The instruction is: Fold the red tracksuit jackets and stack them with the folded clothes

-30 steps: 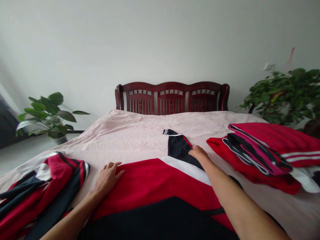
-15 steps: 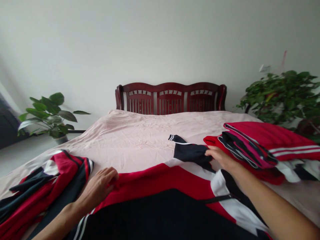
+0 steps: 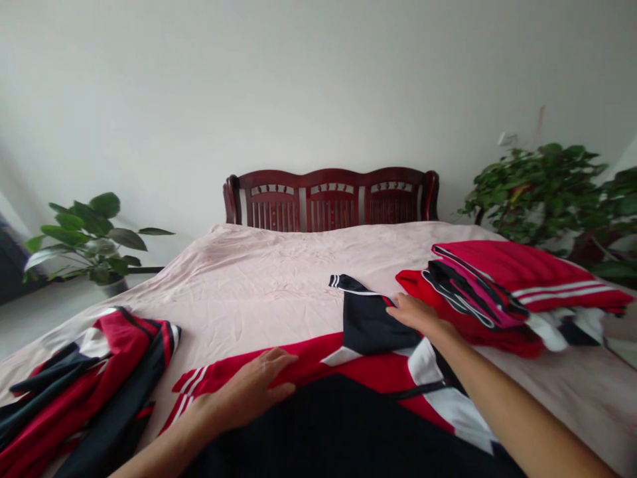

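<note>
A red, white and navy jacket (image 3: 373, 372) lies spread in front of me, its lower navy part reaching the bottom of the view. My left hand (image 3: 253, 388) rests on its red section, fingers stretched out and thumb apart. Red cloth with white stripes extends left beyond that hand. A navy sleeve (image 3: 371, 325) with a white-striped cuff lies folded across the jacket's upper side. At the sleeve's right edge, my right hand (image 3: 418, 314) has its fingers and thumb closed on the fabric; the fingertips are partly hidden.
Folded clothes (image 3: 537, 272) are stacked on the right side of the bed. A loose heap of red and navy clothing (image 3: 119, 358) lies at the left. The pink bedsheet (image 3: 269, 265) stretches to a dark wooden headboard (image 3: 331, 179). Potted plants (image 3: 94, 239) stand on both sides.
My left hand has moved right and flattened onto the jacket. My right hand has shifted slightly left with the navy sleeve, which now lies further over the jacket. The view has turned slightly.
</note>
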Motion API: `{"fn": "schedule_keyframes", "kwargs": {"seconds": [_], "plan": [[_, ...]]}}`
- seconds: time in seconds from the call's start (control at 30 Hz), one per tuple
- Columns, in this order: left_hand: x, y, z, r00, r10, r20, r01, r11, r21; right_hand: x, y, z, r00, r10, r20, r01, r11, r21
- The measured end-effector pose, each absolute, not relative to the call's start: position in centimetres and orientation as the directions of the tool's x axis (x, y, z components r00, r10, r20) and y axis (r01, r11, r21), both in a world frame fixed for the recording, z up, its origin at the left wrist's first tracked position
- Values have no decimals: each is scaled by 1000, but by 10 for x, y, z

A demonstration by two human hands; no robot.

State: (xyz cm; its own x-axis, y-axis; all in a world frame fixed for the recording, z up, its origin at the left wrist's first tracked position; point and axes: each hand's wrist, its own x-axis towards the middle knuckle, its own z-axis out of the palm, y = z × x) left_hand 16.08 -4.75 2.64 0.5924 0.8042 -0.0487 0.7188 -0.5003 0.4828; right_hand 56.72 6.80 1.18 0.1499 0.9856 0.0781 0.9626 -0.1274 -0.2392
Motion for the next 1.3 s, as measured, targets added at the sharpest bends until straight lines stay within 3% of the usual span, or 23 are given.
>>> {"fn": "schedule_keyframes", "kwargs": {"seconds": [0.13, 0.33, 0.5, 0.67, 0.8, 0.87, 0.97, 1.1, 1.2, 1.3], "plan": [[192, -50, 3, 681, 730, -63, 648, -559, 517, 538, 85, 1, 54, 990, 132, 991, -37, -128], [191, -60, -14, 712, 694, -109, 625, -554, 550, 511, 114, -14, -102, 988, 115, 991, 111, -79], [186, -62, -15, 717, 690, -99, 623, -572, 534, 507, 135, -18, -63, 993, 98, 993, 72, -91], [186, -59, -28, 655, 755, -14, 600, -510, 617, 511, 137, -2, -79, 979, 190, 976, 115, -187], [186, -43, -48, 403, 911, 87, 491, -296, 819, 515, 125, 29, -142, 945, 293, 936, 225, -271], [188, -31, -51, 296, 944, 148, 431, -270, 861, 513, 113, 44, -159, 931, 330, 915, 264, -305], [196, -18, -41, 221, 934, 282, 452, -354, 818, 502, 85, 65, -152, 899, 410, 842, 335, -423], [223, -16, -12, 234, 902, 363, 490, -432, 757, 477, 39, 88, -174, 838, 517, 600, 507, -619], [250, -18, 3, 308, 897, 317, 534, -438, 723, 468, 21, 93, -274, 855, 440, 490, 518, -702], [269, -19, 4, 326, 923, 204, 623, -372, 688, 482, 23, 84, -256, 919, 299, 538, 393, -746]]}}
